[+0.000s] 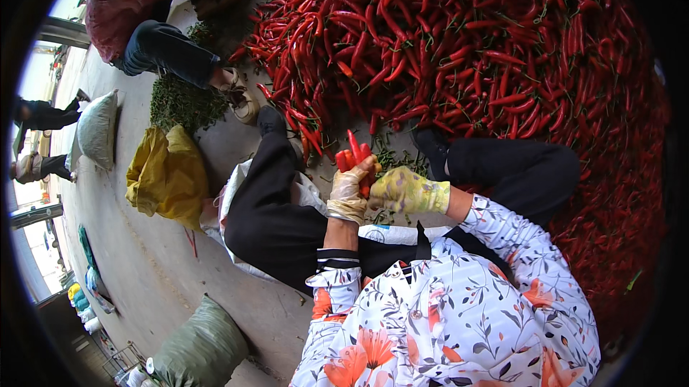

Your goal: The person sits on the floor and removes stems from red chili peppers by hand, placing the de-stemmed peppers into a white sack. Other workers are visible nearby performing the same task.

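Note:
My left hand (349,188), in a thin pale glove, is closed around a bunch of red chili peppers (352,146) whose ends point up and away from me. Close beside it on the right, my right hand (408,190) wears a yellow patterned glove; its fingers are curled near the bunch, and whether they grip a stem is hidden. Beyond both hands a big pile of red chili peppers (430,48) with green stems spreads over the floor. Loose green stems (401,158) lie on the floor between my feet.
A co-worker in jeans (167,50) sits at upper left beside a heap of green stems (185,101). A yellow woven sack (169,177) stands left of my leg. A full green sack (202,344) lies at lower left, a whitish sack (98,128) farther off. White sacking (398,234) lies under my legs.

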`<move>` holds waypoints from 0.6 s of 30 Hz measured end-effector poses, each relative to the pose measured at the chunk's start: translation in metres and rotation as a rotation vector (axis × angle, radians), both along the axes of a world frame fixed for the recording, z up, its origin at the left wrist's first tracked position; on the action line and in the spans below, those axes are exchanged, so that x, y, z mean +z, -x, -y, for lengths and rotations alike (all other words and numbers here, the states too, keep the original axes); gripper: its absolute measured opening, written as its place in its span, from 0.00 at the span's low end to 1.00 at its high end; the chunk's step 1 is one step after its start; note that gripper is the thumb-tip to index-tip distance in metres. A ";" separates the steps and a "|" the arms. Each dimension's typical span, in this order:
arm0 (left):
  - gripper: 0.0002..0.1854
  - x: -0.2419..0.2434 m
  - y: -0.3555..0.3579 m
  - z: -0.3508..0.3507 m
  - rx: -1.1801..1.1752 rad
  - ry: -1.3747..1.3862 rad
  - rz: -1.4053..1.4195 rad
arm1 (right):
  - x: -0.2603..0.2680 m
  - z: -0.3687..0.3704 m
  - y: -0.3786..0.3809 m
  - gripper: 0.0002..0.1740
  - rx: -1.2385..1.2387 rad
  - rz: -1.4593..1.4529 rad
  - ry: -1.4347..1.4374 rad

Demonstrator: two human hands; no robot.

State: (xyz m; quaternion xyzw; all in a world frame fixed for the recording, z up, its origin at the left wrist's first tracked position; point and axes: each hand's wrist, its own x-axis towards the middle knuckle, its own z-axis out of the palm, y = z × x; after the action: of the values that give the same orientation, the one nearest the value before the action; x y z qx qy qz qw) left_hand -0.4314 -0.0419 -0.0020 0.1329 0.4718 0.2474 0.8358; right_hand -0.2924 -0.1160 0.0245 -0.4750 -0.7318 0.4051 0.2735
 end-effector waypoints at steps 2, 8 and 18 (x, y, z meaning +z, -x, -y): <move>0.16 -0.012 0.005 -0.004 0.017 -0.159 -0.125 | -0.004 -0.003 -0.002 0.12 0.249 0.036 0.205; 0.18 0.027 -0.010 -0.016 0.298 -0.267 -0.040 | -0.111 -0.057 -0.051 0.18 -0.135 0.702 0.276; 0.18 0.020 -0.018 -0.021 0.246 -0.101 0.018 | -0.242 -0.158 -0.065 0.25 -0.783 0.727 0.686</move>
State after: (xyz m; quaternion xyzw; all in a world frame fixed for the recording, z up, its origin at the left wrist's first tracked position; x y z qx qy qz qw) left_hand -0.4131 -0.0211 0.0182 0.1139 0.4641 0.3727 0.7955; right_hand -0.2272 0.0419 -0.2174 -0.8752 -0.3787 0.2993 -0.0325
